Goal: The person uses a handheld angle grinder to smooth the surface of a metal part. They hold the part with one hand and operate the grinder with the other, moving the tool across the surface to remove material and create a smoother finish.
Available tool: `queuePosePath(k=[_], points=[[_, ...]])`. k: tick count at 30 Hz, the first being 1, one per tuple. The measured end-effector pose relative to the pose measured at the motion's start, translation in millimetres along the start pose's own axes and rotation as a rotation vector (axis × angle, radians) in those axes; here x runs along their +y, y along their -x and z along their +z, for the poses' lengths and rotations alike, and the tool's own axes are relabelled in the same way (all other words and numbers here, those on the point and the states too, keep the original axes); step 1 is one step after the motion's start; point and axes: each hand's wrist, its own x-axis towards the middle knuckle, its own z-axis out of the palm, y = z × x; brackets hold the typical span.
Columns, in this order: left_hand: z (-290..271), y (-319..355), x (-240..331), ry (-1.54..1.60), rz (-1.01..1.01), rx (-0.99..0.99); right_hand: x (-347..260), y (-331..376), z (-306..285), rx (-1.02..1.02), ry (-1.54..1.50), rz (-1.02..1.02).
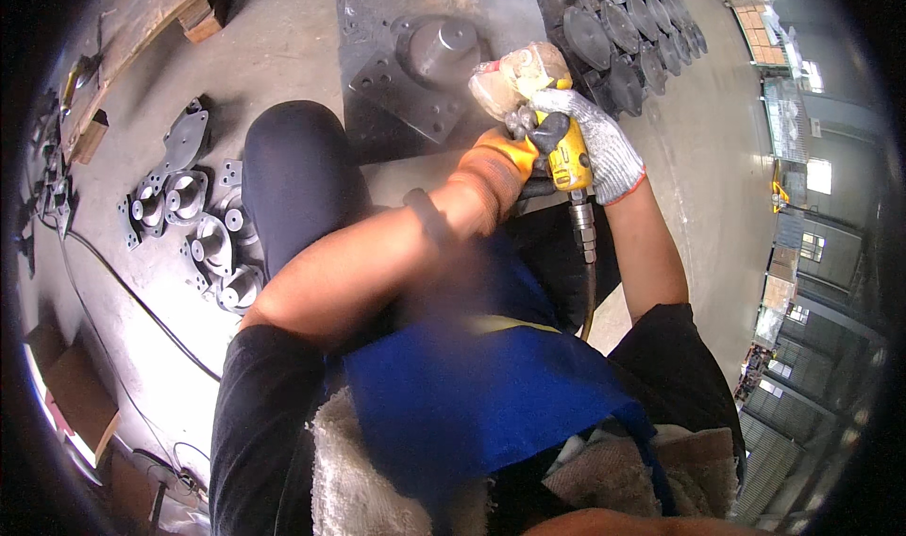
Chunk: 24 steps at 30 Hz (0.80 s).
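A yellow air tool with a black and metal head is between my gloved hands. My right hand, in a white knit glove, is closed round its body from the right. My left hand, in an orange glove, is closed at the tool's head on the left; its fingertips are partly hidden. A pale, stained, wrapped-looking piece with a red edge sits at the tool's far end; its kind is unclear. Just beyond stands a dark metal block, bearing a flanged metal part with a round boss.
Dark flanged parts stand in rows at the far right. Several similar metal parts lie on the floor at the left, beside my knee. An air hose runs from the tool toward me. A cable crosses the floor at left.
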Motion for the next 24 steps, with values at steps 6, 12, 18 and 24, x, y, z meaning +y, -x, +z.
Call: queuePosePath(k=[6,12,18,24], points=[[-36,-6,30,-0.094,-0.069,-0.169,3,-13,-6,0.000,0.106,-0.088],[-59,-1,43,0.006,-0.198,-0.138,0,-15,1,-0.022,0.071,-0.044],[-92,5,62,-0.222,-0.143,-0.285,-6,-17,16,-0.072,-0.065,0.029],[-7,6,19,0.123,-0.293,0.164,23,-33,-8,-0.047,-0.105,-0.044]])
